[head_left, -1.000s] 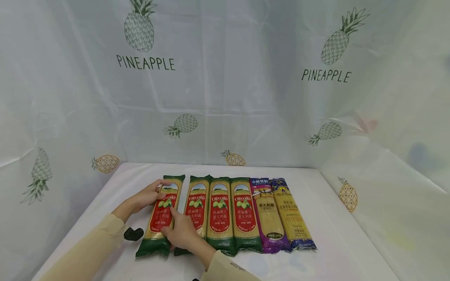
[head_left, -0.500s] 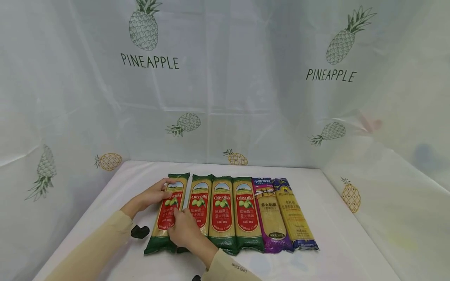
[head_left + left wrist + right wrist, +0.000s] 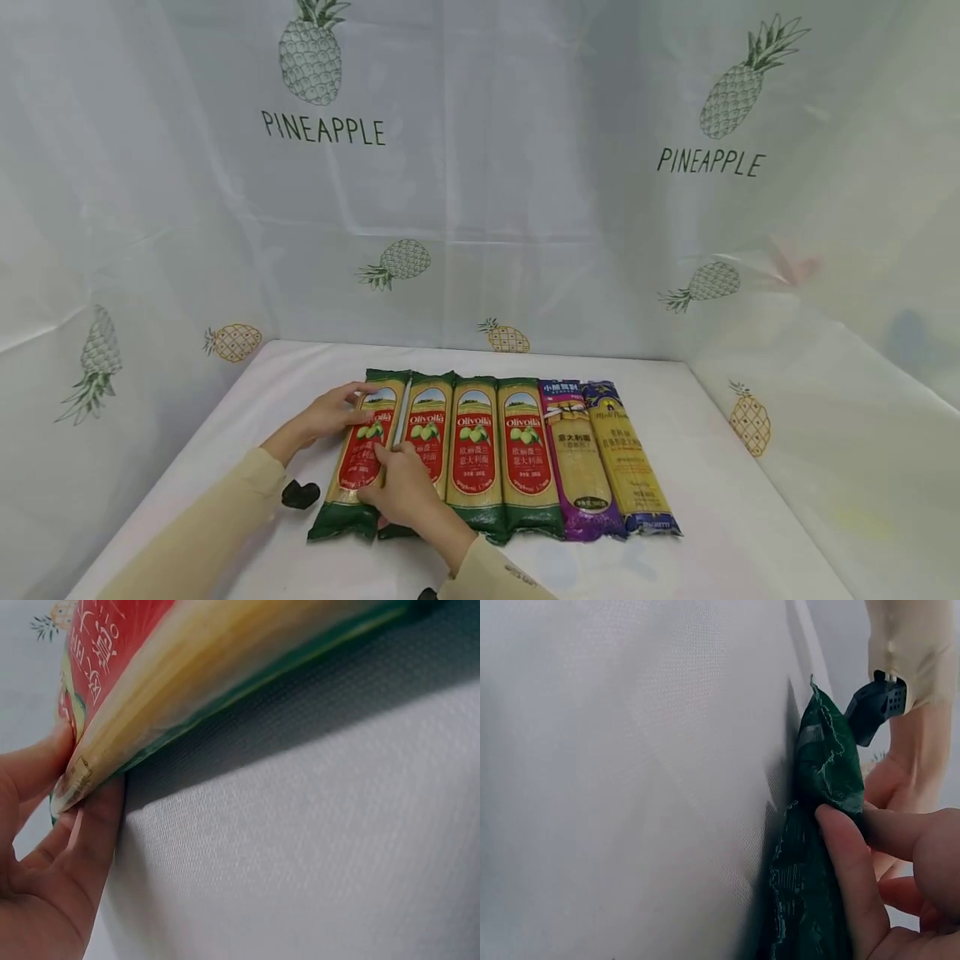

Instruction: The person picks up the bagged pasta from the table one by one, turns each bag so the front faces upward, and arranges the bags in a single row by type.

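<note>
Here both hands grasp the leftmost spaghetti packet [image 3: 362, 454]: left hand [image 3: 327, 414] far end, right hand [image 3: 400, 492] near; red-labelled, green-ended, flat on worktop [image 3: 720, 517].

Staged recording booth: pineapple-print curtain [image 3: 480, 192] around white table [image 3: 720, 500], lined-up pasta packets [image 3: 525, 450]

White tabletop [image 3: 720, 500] is enclosed on three sides by translucent white sheeting [image 3: 525, 208] printed with pineapples and "PINEAPPLE"; light is diffuse.
</note>
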`<state>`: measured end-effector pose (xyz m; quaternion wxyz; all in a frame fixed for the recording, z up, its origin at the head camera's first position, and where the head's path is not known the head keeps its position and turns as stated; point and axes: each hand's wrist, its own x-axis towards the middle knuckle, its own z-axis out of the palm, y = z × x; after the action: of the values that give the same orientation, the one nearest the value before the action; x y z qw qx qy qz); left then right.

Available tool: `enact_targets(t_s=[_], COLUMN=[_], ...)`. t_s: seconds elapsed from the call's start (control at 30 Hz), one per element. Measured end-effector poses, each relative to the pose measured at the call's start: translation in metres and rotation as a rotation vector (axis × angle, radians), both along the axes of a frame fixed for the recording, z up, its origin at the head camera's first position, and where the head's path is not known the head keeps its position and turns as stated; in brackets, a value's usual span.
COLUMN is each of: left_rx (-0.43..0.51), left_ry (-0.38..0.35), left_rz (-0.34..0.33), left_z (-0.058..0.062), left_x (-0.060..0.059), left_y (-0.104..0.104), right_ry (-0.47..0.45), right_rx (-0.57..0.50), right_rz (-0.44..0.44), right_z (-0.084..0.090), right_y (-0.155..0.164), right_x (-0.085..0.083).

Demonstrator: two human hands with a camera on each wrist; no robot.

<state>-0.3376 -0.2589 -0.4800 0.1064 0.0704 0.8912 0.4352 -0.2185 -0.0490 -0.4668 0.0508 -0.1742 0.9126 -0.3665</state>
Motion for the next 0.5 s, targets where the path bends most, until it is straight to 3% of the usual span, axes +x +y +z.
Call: enact_targets(t_s=[0.23,0.5], left_rx=[0.000,-0.067], left_ry=[-0.020,0.020], left_rz=[0.010,0.011], left_z=[-0.0003,0.0023], left_x=[-0.0006,0.0005], left_y=[0.0024,0.0023], right_ry=[-0.059,-0.125], right_rx=[-0.107,-0.218], right_rz=[-0.026,-0.060], right_z=[-0.0043,-0.0083], right_y=[0.0028,0.0011], right_x=[-0.0001,0.0034])
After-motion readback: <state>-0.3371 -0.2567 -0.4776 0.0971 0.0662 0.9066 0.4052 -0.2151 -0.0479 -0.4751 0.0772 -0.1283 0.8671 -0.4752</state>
